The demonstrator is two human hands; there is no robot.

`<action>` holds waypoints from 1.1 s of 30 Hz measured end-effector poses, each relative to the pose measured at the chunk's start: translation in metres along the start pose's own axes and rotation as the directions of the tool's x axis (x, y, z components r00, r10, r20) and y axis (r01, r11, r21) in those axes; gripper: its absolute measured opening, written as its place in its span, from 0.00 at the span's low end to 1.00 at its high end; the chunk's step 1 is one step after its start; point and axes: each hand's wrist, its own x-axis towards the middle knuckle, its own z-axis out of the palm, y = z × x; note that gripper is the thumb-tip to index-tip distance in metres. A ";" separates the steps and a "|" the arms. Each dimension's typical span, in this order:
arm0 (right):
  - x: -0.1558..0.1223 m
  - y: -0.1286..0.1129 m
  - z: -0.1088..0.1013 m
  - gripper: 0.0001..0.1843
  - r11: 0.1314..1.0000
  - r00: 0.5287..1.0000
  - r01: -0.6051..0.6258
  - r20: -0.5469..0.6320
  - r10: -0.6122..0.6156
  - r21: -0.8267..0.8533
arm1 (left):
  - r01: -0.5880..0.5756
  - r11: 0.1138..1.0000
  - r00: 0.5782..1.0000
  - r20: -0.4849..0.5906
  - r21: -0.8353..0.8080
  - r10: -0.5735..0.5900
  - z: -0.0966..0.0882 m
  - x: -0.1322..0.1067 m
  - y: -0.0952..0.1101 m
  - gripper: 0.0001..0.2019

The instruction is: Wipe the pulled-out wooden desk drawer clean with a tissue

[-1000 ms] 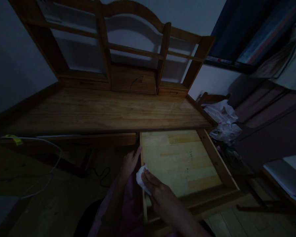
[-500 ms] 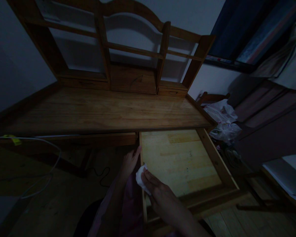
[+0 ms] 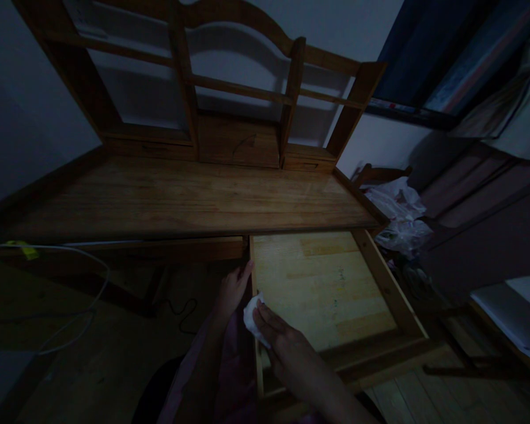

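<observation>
A wooden drawer [image 3: 313, 282] with a pale bottom is pulled out from under the desk on the right. My right hand [image 3: 285, 344] presses a crumpled white cloth [image 3: 252, 318] against the top of its left side wall, the fingers closed over the cloth. Just beyond, my left hand [image 3: 232, 291] holds the outside of that same wall, a digit lying along the wood near the desk front. Its other fingers are partly hidden. Small dark marks show on the drawer bottom.
Above the drawer spans the wooden desktop [image 3: 203, 197], backed by a shelf hutch [image 3: 238, 88]. A white cable [image 3: 108, 271] hangs at the left. Plastic bags [image 3: 397, 200] sit beyond the desk's right end. At far right, a closed laptop [image 3: 507, 315] lies on a wooden stand.
</observation>
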 end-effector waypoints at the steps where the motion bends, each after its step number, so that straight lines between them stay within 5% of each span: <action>1: 0.000 0.000 0.000 0.49 1.000 1.000 -0.003 -0.002 0.003 0.002 | 0.000 1.000 1.000 0.001 -0.007 0.000 0.000 0.000 0.000 0.36; 33: -0.002 0.000 -0.003 0.52 0.996 1.000 -0.025 0.000 0.025 0.081 | 0.036 0.999 0.999 0.013 -0.030 -0.035 0.003 0.002 -0.002 0.37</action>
